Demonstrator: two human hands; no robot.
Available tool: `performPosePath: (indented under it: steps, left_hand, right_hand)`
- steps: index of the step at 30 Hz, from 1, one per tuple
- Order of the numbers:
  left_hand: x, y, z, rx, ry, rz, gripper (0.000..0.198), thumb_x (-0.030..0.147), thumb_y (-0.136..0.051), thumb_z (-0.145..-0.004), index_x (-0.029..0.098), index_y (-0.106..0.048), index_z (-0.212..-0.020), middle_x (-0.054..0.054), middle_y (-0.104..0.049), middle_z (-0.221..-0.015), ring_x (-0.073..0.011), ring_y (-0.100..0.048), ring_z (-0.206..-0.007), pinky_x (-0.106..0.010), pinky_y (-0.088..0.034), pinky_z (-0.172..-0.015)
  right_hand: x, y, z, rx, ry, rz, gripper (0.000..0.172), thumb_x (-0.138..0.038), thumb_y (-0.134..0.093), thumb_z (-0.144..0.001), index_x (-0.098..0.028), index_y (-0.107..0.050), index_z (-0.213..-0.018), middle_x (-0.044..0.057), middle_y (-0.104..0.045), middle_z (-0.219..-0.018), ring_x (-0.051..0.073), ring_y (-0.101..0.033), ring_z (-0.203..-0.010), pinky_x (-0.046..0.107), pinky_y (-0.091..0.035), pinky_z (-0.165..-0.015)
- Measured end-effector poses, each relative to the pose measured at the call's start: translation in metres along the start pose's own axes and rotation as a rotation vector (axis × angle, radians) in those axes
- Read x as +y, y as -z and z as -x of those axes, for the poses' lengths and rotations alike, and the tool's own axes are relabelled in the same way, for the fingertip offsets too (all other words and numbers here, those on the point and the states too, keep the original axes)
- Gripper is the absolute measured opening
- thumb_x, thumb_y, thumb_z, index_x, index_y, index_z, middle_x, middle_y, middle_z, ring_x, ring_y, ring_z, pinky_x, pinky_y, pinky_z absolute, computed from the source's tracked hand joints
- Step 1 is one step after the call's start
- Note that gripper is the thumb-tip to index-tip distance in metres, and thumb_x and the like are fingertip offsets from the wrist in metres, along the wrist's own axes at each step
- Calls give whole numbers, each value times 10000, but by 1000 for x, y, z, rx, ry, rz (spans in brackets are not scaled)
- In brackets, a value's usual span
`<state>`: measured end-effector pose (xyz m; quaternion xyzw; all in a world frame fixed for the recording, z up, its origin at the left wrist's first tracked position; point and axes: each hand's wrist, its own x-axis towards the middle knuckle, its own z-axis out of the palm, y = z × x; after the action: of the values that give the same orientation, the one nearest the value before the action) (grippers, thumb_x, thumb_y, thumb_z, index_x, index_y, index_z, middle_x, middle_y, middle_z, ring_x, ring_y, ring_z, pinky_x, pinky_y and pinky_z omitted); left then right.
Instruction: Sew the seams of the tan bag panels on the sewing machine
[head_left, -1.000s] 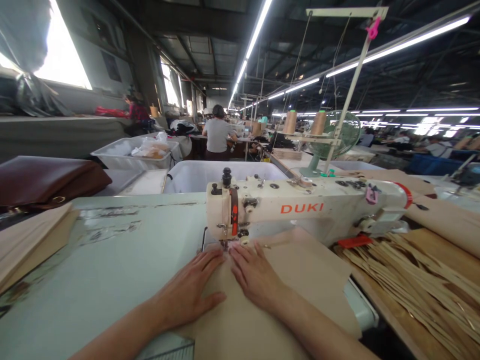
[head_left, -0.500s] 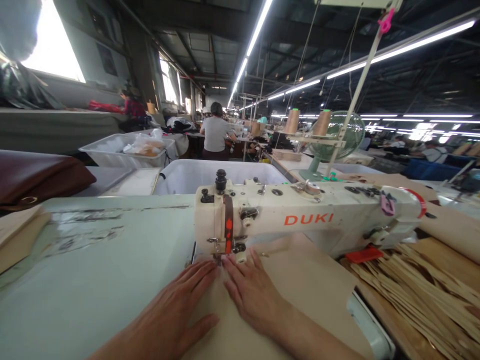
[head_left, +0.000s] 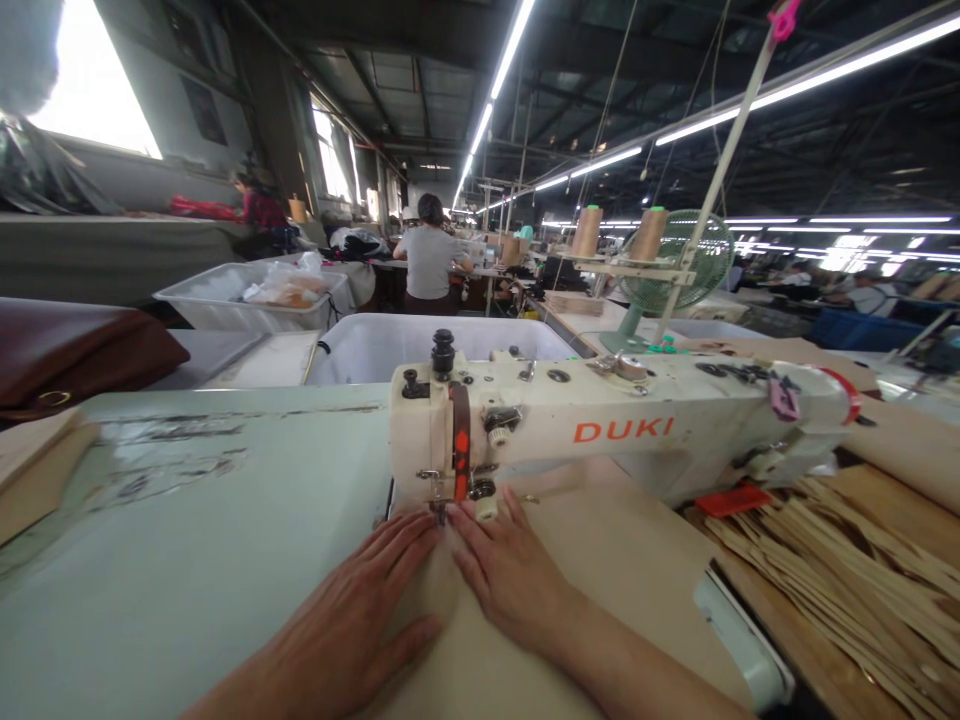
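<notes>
A large beige sheet of material (head_left: pixel 600 560) lies under the needle area of a white sewing machine (head_left: pixel 555 425) marked DUKI. My left hand (head_left: pixel 367 595) rests flat on the sheet's left part, thumb spread away and fingertips close to the presser foot (head_left: pixel 439 513). On the other side of the foot, my right hand (head_left: pixel 510 570) lies flat on the same sheet, fingers stretched toward the machine head. Both hands are open and press on the material without gripping it. The needle point itself is too small to make out.
Beige strips (head_left: pixel 847 570) lie on a wooden surface at right beside a red piece (head_left: pixel 733 500). A white bin (head_left: pixel 450 340) stands behind the machine. Thread cones (head_left: pixel 587 232) and a green fan (head_left: pixel 679 260) are beyond. A person (head_left: pixel 430 250) sits further back.
My view has shifted slightly, so the machine appears a little higher and farther right. Both hands stay flat on the beige sheet beside the presser foot, with hardly any visible movement.
</notes>
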<state>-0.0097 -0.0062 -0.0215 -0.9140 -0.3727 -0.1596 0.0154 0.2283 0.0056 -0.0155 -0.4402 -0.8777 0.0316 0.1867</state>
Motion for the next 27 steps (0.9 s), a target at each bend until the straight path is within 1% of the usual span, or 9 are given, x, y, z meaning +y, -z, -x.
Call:
performPosePath:
  steps: [4, 9, 13, 15, 19, 23, 25, 27]
  left_hand:
    - [0, 1, -2, -29, -8, -8, 706, 502, -522, -964, 260, -218, -1553, -81, -317, -1586, -310, -338, -1433, -506, -381, -1146]
    - [1, 2, -2, -26, -3, -7, 709, 492, -524, -963, 268, -215, -1560, -79, -319, -1585, -320, -338, -1431, -521, -389, -1136]
    - [0, 1, -1, -15, -2, 10, 715, 475, -539, -957, 263, -220, -1561, -77, -326, -1583, -315, -338, -1432, -502, -378, -1147]
    - [0, 1, -2, -7, -9, 11, 729, 477, -556, -945, 266, -227, -1560, -70, -329, -1582, -318, -349, -1426, -492, -382, -1145]
    - [-3, -3, -2, 60, -41, -27, 758, 486, -583, -918, 275, -238, -1559, -61, -350, -1572, -323, -430, -1376, -469, -430, -1109]
    - [-8, -13, 3, 152, -63, -16, 762, 475, -619, -890, 291, -277, -1547, -43, -379, -1558, -318, -486, -1333, -435, -428, -1112]
    - [-10, -17, 3, 158, -55, -10, 761, 486, -633, -879, 295, -303, -1538, -38, -395, -1549, -318, -499, -1322, -429, -432, -1108]
    - [-10, -17, 0, 148, -46, -12, 755, 497, -636, -878, 305, -313, -1533, -34, -406, -1544, -315, -504, -1318, -423, -437, -1105]
  right_hand:
    - [-1, 1, 0, 1, -9, 1, 435, -348, -339, -1055, -199, -464, -1443, 109, -590, -1357, 249, -347, -1427, 572, -169, -1204]
    - [-1, 1, 0, -6, -10, -2, 433, -346, -339, -1055, -196, -467, -1441, 112, -593, -1352, 246, -348, -1426, 566, -170, -1205]
    - [-2, 2, -2, -2, -19, 5, 436, -344, -355, -1051, -187, -463, -1444, 120, -613, -1318, 247, -346, -1425, 560, -169, -1206]
    - [-3, 3, -2, -11, -22, 9, 443, -347, -358, -1051, -188, -444, -1455, 117, -599, -1338, 243, -342, -1426, 555, -169, -1208]
    - [-5, 10, -1, -35, -29, 12, 453, -360, -349, -1053, -191, -413, -1468, 106, -556, -1393, 232, -338, -1423, 545, -175, -1210]
    - [-7, 17, 1, -57, -25, 13, 463, -377, -330, -1056, -186, -391, -1474, 96, -528, -1424, 227, -336, -1419, 543, -177, -1209]
    - [-8, 17, 0, -59, -24, 22, 465, -383, -319, -1058, -181, -389, -1470, 90, -512, -1441, 220, -332, -1421, 537, -174, -1212]
    - [-8, 15, -2, -53, -19, 34, 462, -386, -323, -1056, -181, -394, -1464, 85, -507, -1447, 210, -332, -1421, 524, -181, -1214]
